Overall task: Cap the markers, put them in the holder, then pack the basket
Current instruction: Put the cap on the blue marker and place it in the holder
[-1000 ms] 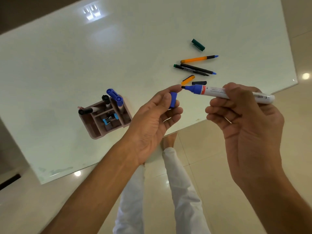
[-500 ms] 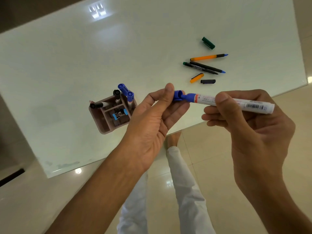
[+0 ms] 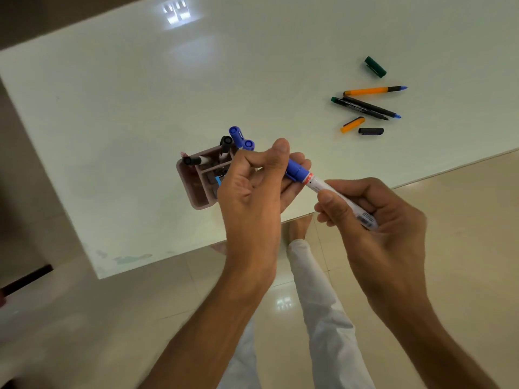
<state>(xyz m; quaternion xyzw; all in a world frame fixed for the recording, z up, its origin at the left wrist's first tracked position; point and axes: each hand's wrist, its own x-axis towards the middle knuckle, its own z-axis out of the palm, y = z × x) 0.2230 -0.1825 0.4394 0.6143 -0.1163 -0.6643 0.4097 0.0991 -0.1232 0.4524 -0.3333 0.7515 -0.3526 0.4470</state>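
We see soft, dim light, window glare on the glossy counter [image 3: 177, 13], and wide-angle bending at edges.

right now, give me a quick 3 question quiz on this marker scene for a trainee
1. True or false: the blue cap is on the tip end of the white marker held by the right hand.
2. Which loose cap lies farthest from the pink holder? A) green cap B) orange cap C) black cap
3. How many uncapped pens lie loose on the table?

Key:
1. True; the left hand grips the cap over the tip. Whether it is fully seated cannot be told.
2. A
3. Three: one orange pen and two dark pens.
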